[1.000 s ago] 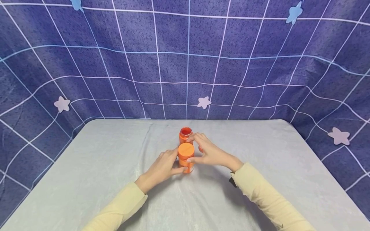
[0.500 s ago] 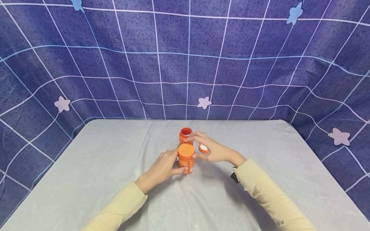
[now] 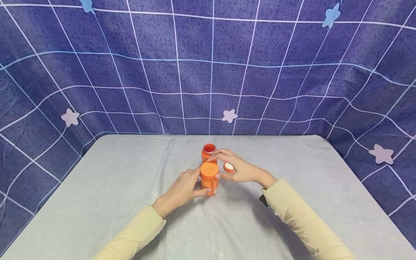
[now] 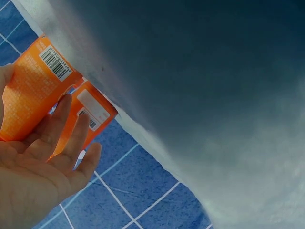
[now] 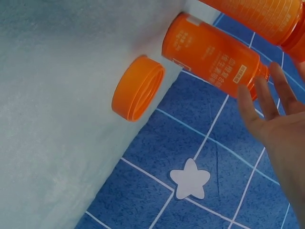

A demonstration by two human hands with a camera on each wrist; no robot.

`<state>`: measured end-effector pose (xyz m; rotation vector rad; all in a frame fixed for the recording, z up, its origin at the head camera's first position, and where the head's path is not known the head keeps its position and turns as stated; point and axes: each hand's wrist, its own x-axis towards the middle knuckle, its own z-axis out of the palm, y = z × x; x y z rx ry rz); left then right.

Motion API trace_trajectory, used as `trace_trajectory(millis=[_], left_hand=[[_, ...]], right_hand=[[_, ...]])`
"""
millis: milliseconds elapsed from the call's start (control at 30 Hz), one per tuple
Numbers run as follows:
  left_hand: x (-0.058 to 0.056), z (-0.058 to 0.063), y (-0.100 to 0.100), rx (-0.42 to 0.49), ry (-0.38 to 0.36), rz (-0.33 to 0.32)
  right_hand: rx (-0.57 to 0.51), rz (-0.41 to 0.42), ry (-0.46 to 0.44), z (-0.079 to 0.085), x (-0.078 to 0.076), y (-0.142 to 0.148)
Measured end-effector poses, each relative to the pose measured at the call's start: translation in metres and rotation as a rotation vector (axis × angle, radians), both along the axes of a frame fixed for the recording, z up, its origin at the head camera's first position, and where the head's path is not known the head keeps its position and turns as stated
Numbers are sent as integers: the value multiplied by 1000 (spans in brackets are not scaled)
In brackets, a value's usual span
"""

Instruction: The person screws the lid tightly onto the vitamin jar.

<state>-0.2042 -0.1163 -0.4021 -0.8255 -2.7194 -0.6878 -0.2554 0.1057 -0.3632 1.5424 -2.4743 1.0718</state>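
Fingers [image 4: 57,119] of left hand [image 3: 182,186] grip front jar [image 3: 208,185] on surface [image 3: 130,173]; right hand's [image 3: 238,169] round orange cap [image 3: 209,169], on jar. Rear bottle [image 3: 206,155] open, loose cap [image 3: 229,167] beside. Front jar seemingly left to open.

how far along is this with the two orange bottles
Apparently done: the rear bottle stands open, a separate cap inner side up beside it. In hand: the left grip holds the front bottle, the right grip has finger and thumb at its lid, which is on. Left, if both are to be opened: probably that lid; I can't tell whether it has loosened.
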Motion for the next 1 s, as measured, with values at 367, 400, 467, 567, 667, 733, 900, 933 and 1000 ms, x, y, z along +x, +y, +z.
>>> trace_trajectory(millis=[367, 400, 467, 567, 667, 733, 900, 933, 1000], left_hand=[[1, -1, 0, -5, 3, 10], [1, -1, 0, -7, 0, 12], [1, -1, 0, -12, -5, 15], [2, -1, 0, -18, -11, 21], [2, -1, 0, -16, -8, 21], [2, -1, 0, -11, -12, 18], [1, -2, 0, -8, -9, 11], [1, -2, 0, -8, -6, 10], [0, -2, 0, -8, -4, 8]], right_hand=[[-71, -128, 24, -9, 8, -7], [-76, -139, 27, -10, 9, -7], [-83, -160, 17, -12, 10, -8], [-88, -178, -8, -14, 10, -9], [-88, -184, -18, -14, 10, -9], [-87, -182, -8, -14, 10, -9], [-63, -141, 22, -12, 7, -7], [-55, -130, 22, -11, 6, -7], [-35, -106, 16, -8, 5, -6]])
